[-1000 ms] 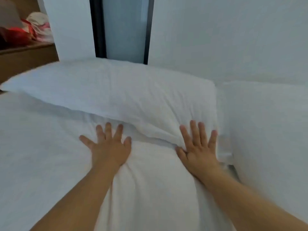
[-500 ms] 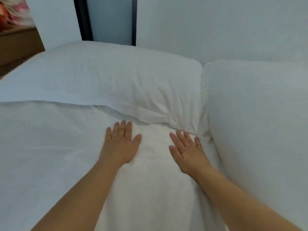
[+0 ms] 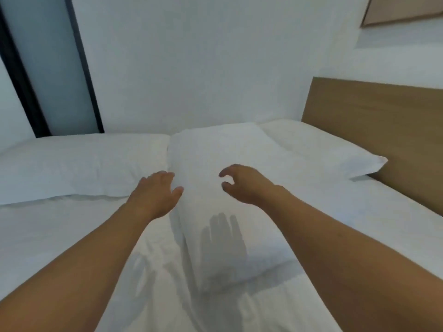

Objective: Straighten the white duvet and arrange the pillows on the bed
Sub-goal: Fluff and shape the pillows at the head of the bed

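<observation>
White duvet covers the bed from the near edge up to the pillows; soft, light, creases easily, some wrinkles near the middle between the forearms. Likely best smoothed with flat palms or pulled from an edge or corner.

Left pillow lies flat along the head edge of the bed, toward the left corner by the dark door frame. Looks smooth, flanged border at its near edge.

Right pillow lies beside it, touching it at the centre, its far corner pointing at the wooden headboard on the right edge. Plump, soft, light, will squash under grip; I'd grab it by the two side edges or corners.

Left hand hovers at the seam between the pillows, fingers fairly straight and together, holding nothing. Right hand hovers over the right pillow, fingers loosely curled and apart, empty; contact unclear.
</observation>
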